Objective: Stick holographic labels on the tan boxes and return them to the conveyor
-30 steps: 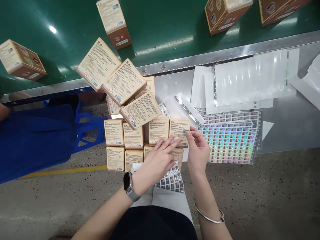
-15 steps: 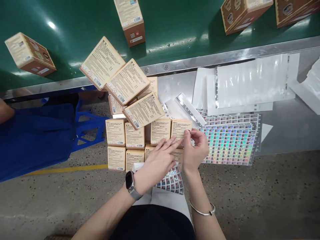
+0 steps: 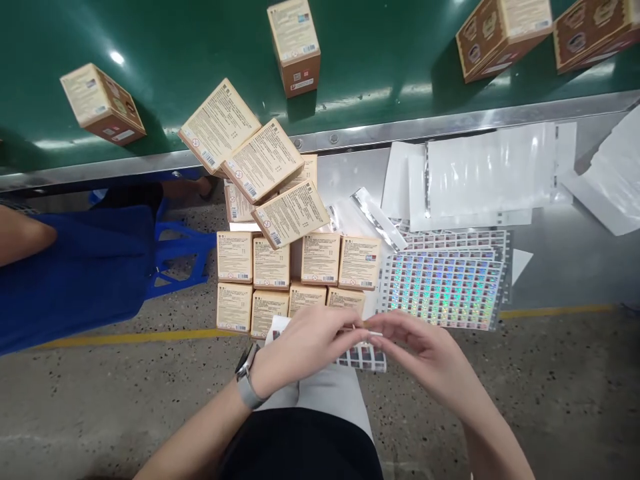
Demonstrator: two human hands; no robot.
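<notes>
Both our hands are now lower than half a second ago, away from the box, whose small sticker now shows. Our left hand pinches the sticker sheet, which shows at four o'clock from its palm; our right hand has fingers narrow at the same edge, but we cannot tell if it grips. Other boxes stand near at twelve o'clock; toward four o'clock the floor gives open room. Visible sheet stretches from ten to four o'clock.
</notes>
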